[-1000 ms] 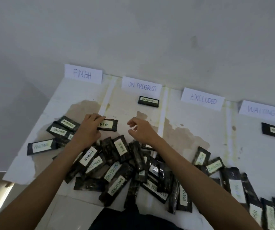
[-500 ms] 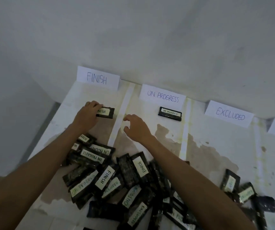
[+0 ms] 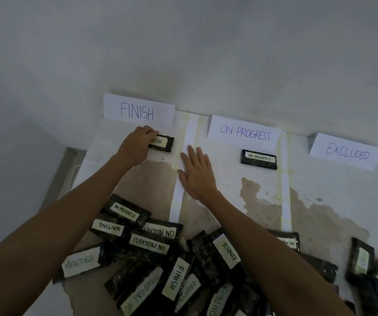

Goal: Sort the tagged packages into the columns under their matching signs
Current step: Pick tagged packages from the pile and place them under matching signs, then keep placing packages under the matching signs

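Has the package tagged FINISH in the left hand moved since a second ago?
Yes. The FINISH package has gone from beside the pile up to just below the FINISH sign, with the left hand on it.

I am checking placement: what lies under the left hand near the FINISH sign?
The left hand covers one end of a black package tagged FINISH; only "NISH" shows. Whatever else lies under the palm is hidden.

black packages [image 3: 259, 159], white signs [image 3: 138, 111] — tabletop [image 3: 320, 215] seemingly stained

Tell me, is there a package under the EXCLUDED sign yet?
No, the strip below the EXCLUDED sign is bare, while the ON PROGRESS package sits under its own sign.
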Action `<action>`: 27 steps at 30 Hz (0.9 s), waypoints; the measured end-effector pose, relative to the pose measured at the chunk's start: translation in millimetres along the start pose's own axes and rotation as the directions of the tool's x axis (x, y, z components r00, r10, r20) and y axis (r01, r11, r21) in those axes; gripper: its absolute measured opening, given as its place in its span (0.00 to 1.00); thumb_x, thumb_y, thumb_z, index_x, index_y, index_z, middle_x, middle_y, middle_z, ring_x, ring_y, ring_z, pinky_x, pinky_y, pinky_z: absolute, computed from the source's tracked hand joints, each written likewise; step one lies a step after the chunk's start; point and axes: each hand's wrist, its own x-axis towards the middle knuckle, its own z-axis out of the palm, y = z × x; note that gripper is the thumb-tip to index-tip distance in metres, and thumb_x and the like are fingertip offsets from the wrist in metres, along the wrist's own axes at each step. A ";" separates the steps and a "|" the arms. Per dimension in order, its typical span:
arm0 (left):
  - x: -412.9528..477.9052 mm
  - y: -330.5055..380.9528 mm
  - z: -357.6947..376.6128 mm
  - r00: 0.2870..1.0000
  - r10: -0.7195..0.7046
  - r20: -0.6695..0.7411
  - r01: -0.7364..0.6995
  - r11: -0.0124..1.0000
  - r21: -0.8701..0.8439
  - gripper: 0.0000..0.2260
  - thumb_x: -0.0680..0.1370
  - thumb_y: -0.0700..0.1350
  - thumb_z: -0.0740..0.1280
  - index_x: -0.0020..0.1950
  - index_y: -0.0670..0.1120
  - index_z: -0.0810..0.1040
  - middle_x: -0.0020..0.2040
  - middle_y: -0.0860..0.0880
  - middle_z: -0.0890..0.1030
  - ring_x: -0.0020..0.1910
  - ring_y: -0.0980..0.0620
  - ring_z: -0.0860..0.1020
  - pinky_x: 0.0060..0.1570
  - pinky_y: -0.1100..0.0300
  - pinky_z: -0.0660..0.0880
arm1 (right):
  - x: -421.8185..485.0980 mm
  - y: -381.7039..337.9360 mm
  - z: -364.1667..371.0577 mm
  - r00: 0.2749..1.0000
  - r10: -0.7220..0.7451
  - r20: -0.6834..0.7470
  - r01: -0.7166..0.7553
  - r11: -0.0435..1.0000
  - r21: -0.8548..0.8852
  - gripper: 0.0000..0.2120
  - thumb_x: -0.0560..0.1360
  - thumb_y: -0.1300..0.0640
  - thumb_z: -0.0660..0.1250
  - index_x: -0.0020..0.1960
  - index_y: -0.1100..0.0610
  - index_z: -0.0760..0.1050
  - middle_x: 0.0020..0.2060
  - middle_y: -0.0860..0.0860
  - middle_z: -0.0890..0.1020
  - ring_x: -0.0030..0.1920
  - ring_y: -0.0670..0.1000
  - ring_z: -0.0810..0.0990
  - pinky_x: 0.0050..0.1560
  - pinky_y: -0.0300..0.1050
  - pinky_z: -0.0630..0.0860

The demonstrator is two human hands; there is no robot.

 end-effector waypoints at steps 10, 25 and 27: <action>-16.4 -10.7 -0.6 0.997 0.057 -0.050 -0.062 0.994 -0.085 0.25 0.73 0.28 0.61 0.70 0.39 0.68 0.70 0.40 0.68 0.70 0.40 0.65 0.69 0.47 0.63 | 0.0 3.2 6.5 0.999 0.011 -0.034 -0.010 1.000 0.013 0.28 0.78 0.44 0.49 0.72 0.58 0.63 0.74 0.58 0.61 0.75 0.61 0.56 0.73 0.58 0.55; -202.7 2.5 6.7 0.927 -0.374 0.031 0.366 0.883 -0.293 0.20 0.75 0.38 0.65 0.68 0.42 0.70 0.60 0.40 0.73 0.59 0.42 0.71 0.58 0.50 0.70 | -60.7 -112.8 -2.5 0.927 -0.212 0.310 0.100 0.935 0.340 0.28 0.70 0.47 0.71 0.66 0.58 0.71 0.60 0.58 0.74 0.64 0.59 0.67 0.65 0.54 0.66; -210.7 5.8 7.7 0.922 -0.384 0.057 0.381 0.866 -0.324 0.21 0.75 0.36 0.65 0.68 0.42 0.70 0.60 0.39 0.73 0.59 0.41 0.71 0.58 0.50 0.70 | -62.6 -121.3 2.5 0.941 -0.192 0.279 0.105 0.949 0.297 0.25 0.70 0.50 0.72 0.63 0.60 0.72 0.56 0.59 0.74 0.60 0.60 0.70 0.61 0.55 0.69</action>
